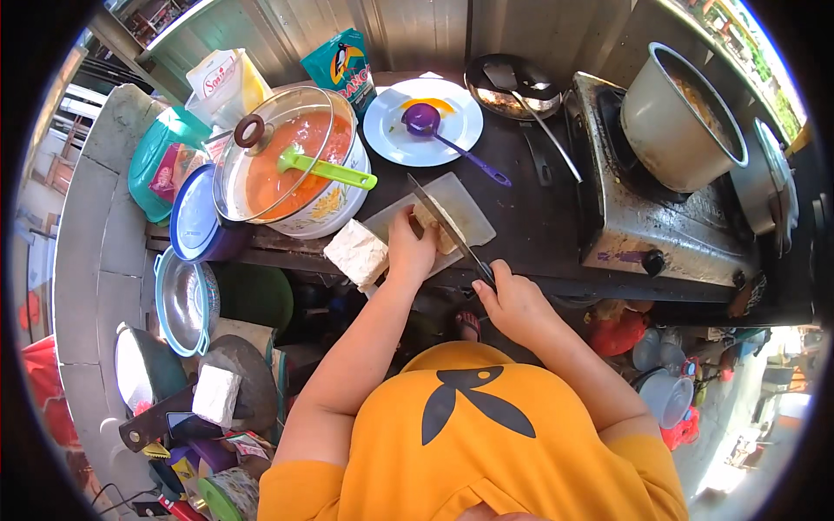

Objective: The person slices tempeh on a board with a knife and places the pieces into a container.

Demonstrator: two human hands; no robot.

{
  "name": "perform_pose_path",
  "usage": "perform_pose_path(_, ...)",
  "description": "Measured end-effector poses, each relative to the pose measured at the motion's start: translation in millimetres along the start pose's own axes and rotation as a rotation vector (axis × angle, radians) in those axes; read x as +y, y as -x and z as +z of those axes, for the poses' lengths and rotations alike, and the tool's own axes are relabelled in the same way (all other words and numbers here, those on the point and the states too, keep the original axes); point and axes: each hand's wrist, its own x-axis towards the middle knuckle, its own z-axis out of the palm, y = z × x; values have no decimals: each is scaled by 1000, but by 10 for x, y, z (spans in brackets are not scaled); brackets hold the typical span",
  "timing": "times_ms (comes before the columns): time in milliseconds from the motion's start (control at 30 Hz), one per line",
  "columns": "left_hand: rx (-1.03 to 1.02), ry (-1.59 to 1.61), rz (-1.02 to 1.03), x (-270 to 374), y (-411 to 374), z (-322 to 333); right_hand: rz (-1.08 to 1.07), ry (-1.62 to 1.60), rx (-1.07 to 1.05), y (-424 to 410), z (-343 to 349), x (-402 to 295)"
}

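My right hand (515,299) grips the black handle of a kitchen knife (468,254). The blade lies across a pale, grainy block of what looks like tempeh (446,243) on a translucent plastic cutting board (481,221). With bent fingers, my left hand (415,246) holds that block just left of the blade. Whether the edge has entered the block cannot be seen. A larger whitish block (357,253) of similar look sits at the board's left side, close to my left wrist.
An enamel pot (319,220) of orange liquid carries a glass lid (228,169) and green spoon (335,173). Beyond the board are a white plate (384,140) with purple ladle (423,119) and a frying pan (550,104). A gas stove (642,228) bears a deep pot (651,130) at right.
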Motion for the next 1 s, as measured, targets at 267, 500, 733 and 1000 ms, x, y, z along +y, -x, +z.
perform_pose_path(267,-22,-11,-19,43,12,-11,40,26,-25,-91,56,-28)
perform_pose_path(500,-8,-70,10,91,46,8,34,-15,-39,-337,266,186)
perform_pose_path(733,-26,-113,16,90,37,-60,-23,-74,4,-529,312,180)
perform_pose_path(1000,-123,-514,379,597,202,-294,-118,-439,106,-207,-69,266)
